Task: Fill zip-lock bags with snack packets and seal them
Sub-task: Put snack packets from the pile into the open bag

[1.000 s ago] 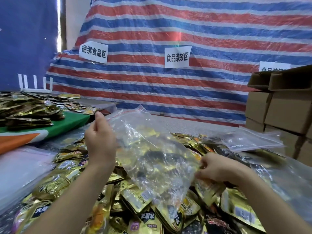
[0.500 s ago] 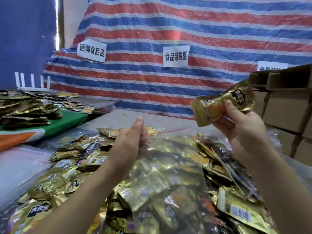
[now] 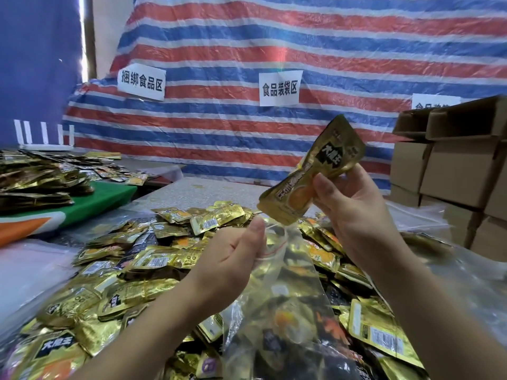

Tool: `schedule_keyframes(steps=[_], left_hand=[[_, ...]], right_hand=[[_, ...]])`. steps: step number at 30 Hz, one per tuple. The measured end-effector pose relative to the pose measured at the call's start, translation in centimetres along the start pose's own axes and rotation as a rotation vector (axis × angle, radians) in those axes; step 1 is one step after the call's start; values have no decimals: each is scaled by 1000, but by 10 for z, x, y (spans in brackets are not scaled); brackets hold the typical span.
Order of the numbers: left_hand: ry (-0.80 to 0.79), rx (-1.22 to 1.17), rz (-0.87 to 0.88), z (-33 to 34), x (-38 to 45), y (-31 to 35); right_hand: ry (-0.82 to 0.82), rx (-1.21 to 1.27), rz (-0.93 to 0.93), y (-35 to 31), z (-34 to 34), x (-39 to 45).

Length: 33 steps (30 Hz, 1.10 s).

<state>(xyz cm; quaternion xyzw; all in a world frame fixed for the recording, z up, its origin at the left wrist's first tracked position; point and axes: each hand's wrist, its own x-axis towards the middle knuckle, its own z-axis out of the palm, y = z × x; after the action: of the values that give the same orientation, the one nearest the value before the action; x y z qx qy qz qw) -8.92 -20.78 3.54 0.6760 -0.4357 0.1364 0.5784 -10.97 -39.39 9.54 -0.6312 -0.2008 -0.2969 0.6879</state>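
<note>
1. Head view, grip: right hand, right of centre, pinches a gold snack packet between thumb and curled fingers. Packet tilted, upper end toward the upper right, lower end pointing down-left, just above the bag mouth.
2. Left hand, centre of frame, fingers curled, thumb up, pinches the top edge of a clear zip-lock bag at its red seal strip. Bag hangs down from the hand toward the bottom centre; mouth looks parted near the packet's lower end, how far I cannot tell.
3. Bag contents: gold and dark shapes show through the plastic; whether they are inside it or lie behind it cannot be told.
4. Loose pile of gold snack packets covers the speckled table from the centre to the lower left and lower right, under both forearms.
5. Left edge of frame: a second heap of gold packets on a green and orange cloth.
6. Lower left: a sheet of clear plastic lies beside the pile.
7. Right edge: stacked cardboard boxes, the top one with open flaps.
8. Background: red, white and blue striped tarpaulin carrying white paper signs with Chinese characters; a third sign at the right is partly hidden behind the boxes.
9. Upper left: blue sheet; below it a small white rack with upright posts.
</note>
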Motion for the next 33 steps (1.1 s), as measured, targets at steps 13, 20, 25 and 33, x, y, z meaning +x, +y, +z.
schedule_keyframes(steps=[13,20,25,33], left_hand=[[30,105,124,5,-1,-1],[363,352,278,-1,3,-12],[418,372,332,-3,3,-9],[453,379,260,-6,5,-10]], right_hand=[[-190,-62,52,9,1,-3],[-273,-213,23,3,-14,0],[-455,-303,28,-6,-14,-5],[-651,-866,17,-22,-15,-9]])
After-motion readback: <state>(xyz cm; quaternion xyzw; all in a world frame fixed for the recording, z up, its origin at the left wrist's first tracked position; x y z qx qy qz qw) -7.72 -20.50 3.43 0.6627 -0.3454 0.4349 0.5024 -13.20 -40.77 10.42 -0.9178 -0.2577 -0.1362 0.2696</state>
